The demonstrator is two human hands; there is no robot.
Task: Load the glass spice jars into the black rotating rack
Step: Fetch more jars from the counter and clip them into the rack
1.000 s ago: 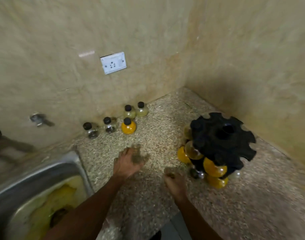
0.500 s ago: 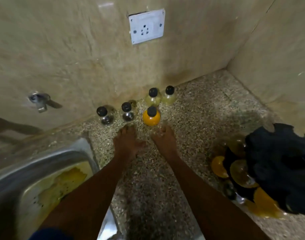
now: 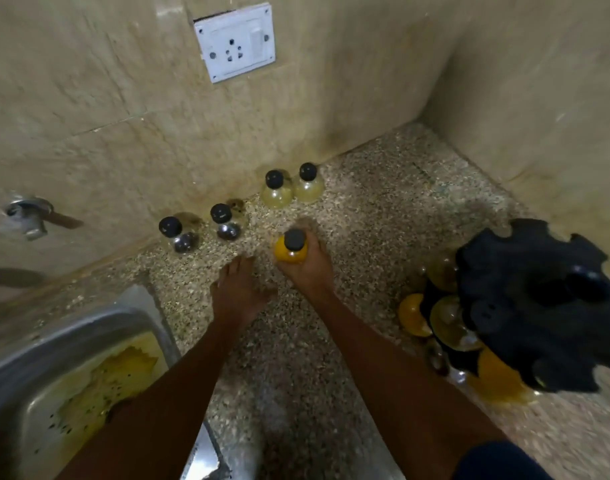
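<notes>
While the right hand (image 3: 305,268) curls its fingers round the orange jar (image 3: 291,250), that jar sits upright with its black cap toward the camera, at the middle of the speckled counter (image 3: 383,209). Just to the left of it, the left hand (image 3: 237,292) lies flat on the counter with its fingers straight and together, holding nothing and not touching the jar. Farther back, near the wall, two pale yellow jars (image 3: 291,188) stand side by side, beyond the right hand. Left of those, two clear jars with dark contents (image 3: 206,230) stand apart from each other, beyond the left hand's fingertips. At the right edge stands the black rotating rack (image 3: 539,306), well apart from both hands, with several orange and yellowish jars (image 3: 445,323) already seated round its lower left side; blur hides how many. A steel sink (image 3: 54,341) fills the near left corner, and a white wall socket (image 3: 236,43) is on the far wall.
</notes>
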